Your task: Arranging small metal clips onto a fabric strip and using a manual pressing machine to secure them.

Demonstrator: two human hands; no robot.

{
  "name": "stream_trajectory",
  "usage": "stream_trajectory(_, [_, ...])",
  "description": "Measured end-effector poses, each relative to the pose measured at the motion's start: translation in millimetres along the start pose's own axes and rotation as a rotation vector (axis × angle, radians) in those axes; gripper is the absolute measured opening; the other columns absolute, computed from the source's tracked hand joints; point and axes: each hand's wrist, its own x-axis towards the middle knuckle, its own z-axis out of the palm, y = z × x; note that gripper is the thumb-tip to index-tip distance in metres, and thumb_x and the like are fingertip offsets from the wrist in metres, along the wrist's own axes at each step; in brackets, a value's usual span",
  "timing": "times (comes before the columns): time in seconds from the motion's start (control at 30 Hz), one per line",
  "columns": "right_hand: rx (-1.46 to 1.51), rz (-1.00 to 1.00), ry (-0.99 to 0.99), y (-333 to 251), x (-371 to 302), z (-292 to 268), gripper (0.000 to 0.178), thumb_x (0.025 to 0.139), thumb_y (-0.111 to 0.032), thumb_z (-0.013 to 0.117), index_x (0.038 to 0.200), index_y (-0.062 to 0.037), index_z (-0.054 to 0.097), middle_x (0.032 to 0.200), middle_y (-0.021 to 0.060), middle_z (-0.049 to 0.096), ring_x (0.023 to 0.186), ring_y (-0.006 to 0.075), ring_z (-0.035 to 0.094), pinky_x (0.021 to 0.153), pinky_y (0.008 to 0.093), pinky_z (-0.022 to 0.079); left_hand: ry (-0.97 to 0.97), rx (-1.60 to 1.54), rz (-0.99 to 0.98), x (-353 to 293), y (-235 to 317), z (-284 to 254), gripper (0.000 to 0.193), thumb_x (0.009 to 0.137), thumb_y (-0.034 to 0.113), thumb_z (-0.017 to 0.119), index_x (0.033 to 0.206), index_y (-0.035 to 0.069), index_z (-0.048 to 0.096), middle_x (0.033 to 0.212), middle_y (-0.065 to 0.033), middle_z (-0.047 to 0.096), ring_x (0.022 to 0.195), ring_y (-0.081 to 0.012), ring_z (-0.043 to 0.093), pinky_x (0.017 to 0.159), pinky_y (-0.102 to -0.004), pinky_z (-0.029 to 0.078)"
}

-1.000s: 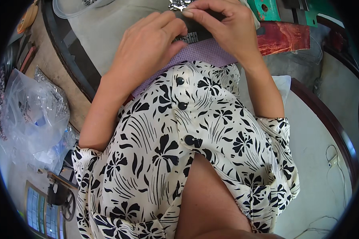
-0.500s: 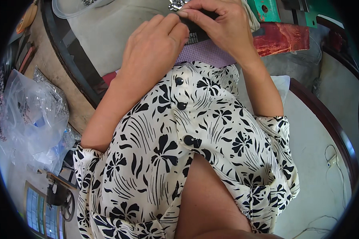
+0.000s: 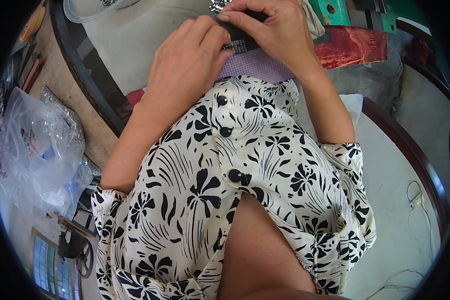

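Note:
My left hand (image 3: 187, 57) is over the table with its fingers curled and closed. Its fingertips meet one end of a short row of small silver metal pieces (image 3: 238, 46), which looks like a link strip. Whether they grip it is hidden. Higher and to the right, my right hand (image 3: 272, 30) has thumb and forefinger pinched together; anything between them is too small to make out. Just beyond that pinch lies a little heap of shiny metal pieces (image 3: 218, 5). A purple textured cloth (image 3: 257, 67) covers the table's near edge below both hands.
At the upper left stands a clear plastic tub (image 3: 85, 19) with metal bits inside. A green metal part (image 3: 335, 12) and a red patterned strip (image 3: 355, 48) are at the right. Clear plastic bags (image 3: 45, 145) hang at the left, above a dark wheeled machine (image 3: 77, 245).
My left hand has shifted slightly left, uncovering more of the metal row. The right hand has moved a little left, still pinched.

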Motion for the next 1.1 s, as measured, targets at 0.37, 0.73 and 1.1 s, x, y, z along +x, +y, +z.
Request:
stream_trajectory(0.37, [-0.197,-0.13,-0.072,3,-2,5,0.009,0.075,-0.015,0.081,0.081,-0.01,0.076,0.082,0.0021,0.066,0.09,0.0246,0.055,0.082,0.0416,0.036,0.048,-0.121,-0.033,-7,-4,-5,0.021,0.076,0.011,0.077,0.092,0.008,0.065,0.093,-0.0024,0.058,0.086,-0.024,0.059,0.075,-0.0378,0.05])
stream_trajectory(0.73, [-0.068,-0.064,-0.053,1,-2,7,0.009,0.075,-0.017,0.081,0.081,-0.0116,0.076,0.081,0.0005,0.064,0.091,0.024,0.055,0.082,0.0414,0.035,0.051,-0.032,0.032,-3,-4,-8,0.022,0.076,0.012,0.079,0.096,0.007,0.07,0.097,-0.0045,0.064,0.087,-0.0259,0.063,0.074,-0.0348,0.052])
stream_trajectory(1.1, [-0.301,0.215,-0.307,-41,20,1,0.009,0.076,-0.019,0.083,0.078,-0.0129,0.076,0.078,-0.0032,0.064,0.086,0.0218,0.053,0.079,0.0388,0.033,0.022,0.042,-0.108,-47,-29,-30,0.027,0.072,0.013,0.081,0.096,0.008,0.069,0.1,-0.0024,0.059,0.09,-0.0241,0.059,0.075,-0.0366,0.049])
